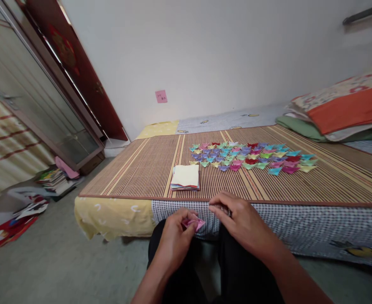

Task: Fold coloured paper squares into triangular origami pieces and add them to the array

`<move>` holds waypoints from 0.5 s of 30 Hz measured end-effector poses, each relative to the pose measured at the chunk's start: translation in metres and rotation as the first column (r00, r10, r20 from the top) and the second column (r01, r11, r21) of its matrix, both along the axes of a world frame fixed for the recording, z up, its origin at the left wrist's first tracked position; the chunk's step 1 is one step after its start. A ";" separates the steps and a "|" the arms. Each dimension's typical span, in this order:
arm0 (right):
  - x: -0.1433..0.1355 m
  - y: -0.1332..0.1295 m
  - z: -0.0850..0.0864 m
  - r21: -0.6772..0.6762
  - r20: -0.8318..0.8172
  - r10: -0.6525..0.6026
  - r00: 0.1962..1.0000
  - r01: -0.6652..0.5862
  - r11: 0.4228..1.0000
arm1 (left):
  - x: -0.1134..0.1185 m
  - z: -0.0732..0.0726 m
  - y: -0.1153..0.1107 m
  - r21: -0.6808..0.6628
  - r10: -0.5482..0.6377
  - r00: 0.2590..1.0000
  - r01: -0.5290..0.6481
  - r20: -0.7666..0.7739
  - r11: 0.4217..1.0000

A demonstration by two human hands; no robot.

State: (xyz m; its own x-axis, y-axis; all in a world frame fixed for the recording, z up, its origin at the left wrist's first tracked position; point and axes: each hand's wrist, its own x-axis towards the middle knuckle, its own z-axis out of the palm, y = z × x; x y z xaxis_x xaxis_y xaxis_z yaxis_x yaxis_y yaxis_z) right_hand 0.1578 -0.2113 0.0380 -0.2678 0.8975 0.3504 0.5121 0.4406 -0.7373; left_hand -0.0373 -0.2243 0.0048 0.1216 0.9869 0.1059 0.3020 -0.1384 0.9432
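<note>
My left hand [177,234] is closed on a pink folded paper boat [196,223], pinched between thumb and fingers just above my lap. Part of the boat is hidden by those fingers. Beside it, my right hand [236,217] is apart from the boat, its fingers loosely curled with a small gap at the thumb and no paper visible in them. A stack of square paper sheets [186,176], pale yellow on top, lies on the striped mat in front of my hands. Farther right, several rows of small colourful paper boats [243,157] stand on the mat.
The striped mat [135,169] covers a bed whose checked sheet [315,223] hangs over the front edge. Folded bedding with an orange band [350,107] lies at the right. A pink note [161,96] is on the wall. Books [54,179] lie on the floor at left.
</note>
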 end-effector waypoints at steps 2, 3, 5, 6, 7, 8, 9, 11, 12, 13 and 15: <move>0.002 -0.003 -0.001 -0.064 -0.030 -0.046 0.999 0.044 0.997 | 0.002 0.003 0.001 0.060 0.026 0.999 -0.025 -0.019 0.998; 0.001 -0.005 -0.002 -0.098 -0.036 -0.045 0.998 0.041 0.994 | 0.003 0.005 0.001 0.084 0.036 0.999 -0.033 -0.033 0.996; -0.003 -0.010 -0.003 -0.151 -0.049 -0.025 0.998 0.018 0.988 | 0.005 0.007 0.001 0.132 0.053 0.996 -0.043 -0.070 0.990; -0.006 -0.011 -0.004 -0.167 -0.059 -0.020 0.998 0.009 0.986 | 0.006 0.008 0.000 0.158 0.060 0.994 -0.045 -0.089 0.986; -0.009 -0.012 -0.005 -0.177 -0.071 -0.021 0.997 0.009 0.984 | 0.007 0.008 0.000 0.180 0.064 0.993 -0.045 -0.103 0.983; -0.012 -0.013 -0.007 -0.180 -0.083 -0.028 0.996 0.013 0.984 | 0.008 0.009 -0.001 0.197 0.063 0.991 -0.040 -0.115 0.980; -0.015 -0.012 -0.008 -0.178 -0.093 -0.037 0.995 0.021 0.984 | 0.009 0.009 -0.002 0.209 0.059 0.991 -0.032 -0.123 0.977; -0.019 -0.011 -0.011 -0.159 -0.095 -0.059 0.994 0.044 0.986 | 0.011 0.010 -0.003 0.220 0.048 0.990 -0.017 -0.133 0.975; -0.020 -0.010 -0.012 -0.145 -0.086 -0.072 0.994 0.059 0.988 | 0.012 0.010 -0.003 0.219 0.042 0.989 -0.010 -0.140 0.976; -0.021 -0.008 -0.014 -0.130 -0.071 -0.082 0.994 0.072 0.989 | 0.013 0.010 -0.004 0.217 0.037 0.988 -0.004 -0.148 0.976; -0.021 -0.006 -0.015 -0.102 -0.033 -0.104 0.994 0.101 0.990 | 0.013 0.011 -0.006 0.209 0.026 0.988 0.007 -0.152 0.978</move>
State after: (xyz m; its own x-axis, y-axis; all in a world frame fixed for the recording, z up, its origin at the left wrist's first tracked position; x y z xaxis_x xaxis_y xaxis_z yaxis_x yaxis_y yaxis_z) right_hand 0.1369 -0.2177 0.0232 -0.1607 0.9506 0.2654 0.5213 0.3101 -0.7950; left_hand -0.0239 -0.2301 0.0157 0.1432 0.9461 0.2904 0.4432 -0.3237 0.8360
